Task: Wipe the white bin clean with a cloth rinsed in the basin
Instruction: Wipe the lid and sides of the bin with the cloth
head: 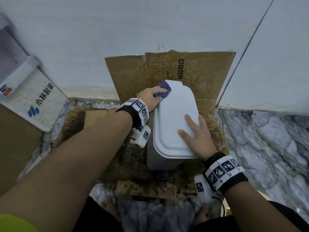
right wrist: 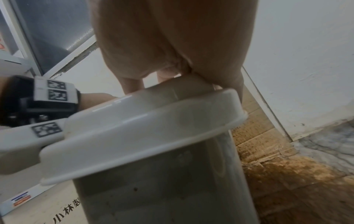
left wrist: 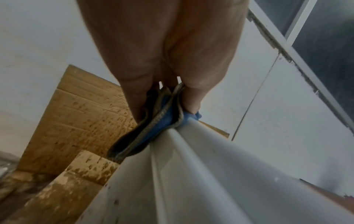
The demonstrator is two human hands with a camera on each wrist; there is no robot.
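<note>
A white bin [head: 173,114] with a closed lid stands on wet cardboard against the wall. My left hand [head: 152,96] grips a folded blue cloth [head: 164,88] and presses it on the lid's far left corner. In the left wrist view the cloth [left wrist: 162,121] is pinched between thumb and fingers over the lid's edge [left wrist: 191,159]. My right hand [head: 195,133] lies flat on the lid's near right side, fingers straight. The right wrist view shows the lid [right wrist: 143,128] and bin wall [right wrist: 172,189] from below the palm. No basin is in view.
Stained, damp cardboard [head: 167,69] lies under the bin and leans up the white wall. A white printed carton [head: 35,99] sits at the left. Marble floor [head: 267,139] spreads to the right. My bare feet [head: 108,206] are at the bottom edge.
</note>
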